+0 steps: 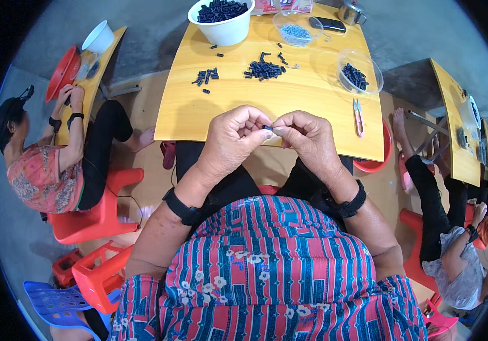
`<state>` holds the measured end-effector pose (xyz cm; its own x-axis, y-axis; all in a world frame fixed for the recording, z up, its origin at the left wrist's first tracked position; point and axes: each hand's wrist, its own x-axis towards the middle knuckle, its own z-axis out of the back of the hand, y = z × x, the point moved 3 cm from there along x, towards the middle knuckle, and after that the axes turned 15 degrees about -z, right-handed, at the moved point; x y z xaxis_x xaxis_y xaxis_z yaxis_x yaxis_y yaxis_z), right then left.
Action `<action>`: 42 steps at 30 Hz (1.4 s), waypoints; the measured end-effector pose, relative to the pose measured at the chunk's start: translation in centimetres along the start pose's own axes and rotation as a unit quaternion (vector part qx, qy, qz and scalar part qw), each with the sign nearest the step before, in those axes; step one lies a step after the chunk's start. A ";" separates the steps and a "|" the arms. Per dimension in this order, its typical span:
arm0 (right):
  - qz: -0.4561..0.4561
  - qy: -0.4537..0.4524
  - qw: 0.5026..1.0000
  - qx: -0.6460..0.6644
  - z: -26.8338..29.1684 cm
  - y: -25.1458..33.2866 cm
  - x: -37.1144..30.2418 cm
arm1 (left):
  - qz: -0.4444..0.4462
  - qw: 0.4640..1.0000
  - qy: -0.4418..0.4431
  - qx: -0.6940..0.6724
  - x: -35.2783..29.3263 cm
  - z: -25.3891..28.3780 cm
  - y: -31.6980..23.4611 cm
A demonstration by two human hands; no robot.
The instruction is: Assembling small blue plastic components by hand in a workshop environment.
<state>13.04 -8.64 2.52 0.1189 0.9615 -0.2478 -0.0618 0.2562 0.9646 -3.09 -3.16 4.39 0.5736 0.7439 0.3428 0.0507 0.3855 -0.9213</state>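
Head | left hand (233,132) and right hand (307,136) pinched tight on one small dark piece (267,128), centre frame | loosened grip could drop it off the bench (187,111) | careless reach could scatter the loose pile (265,70), upper centre

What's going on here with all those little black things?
The person in the patterned shirt has a small dark piece pinched in the left grip, by the near edge of the yellow table. The right grip is pinched closed right beside it; what it holds, if anything, is hidden. A pile of black pieces lies on the table, with more in the white tub and the clear bowl on the right. Snips lie unheld nearby.
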 end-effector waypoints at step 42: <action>0.089 -0.200 0.904 -0.369 6.2 0.1 15.5 | 0.060 0.996 -0.030 -0.055 2.8 -0.2 8.6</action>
<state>21.06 5.69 -0.66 0.3807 0.9193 0.0999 -0.7410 0.2386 0.6277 -0.87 2.07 -2.61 0.5315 0.8136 0.2356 0.0762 0.2311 -0.9699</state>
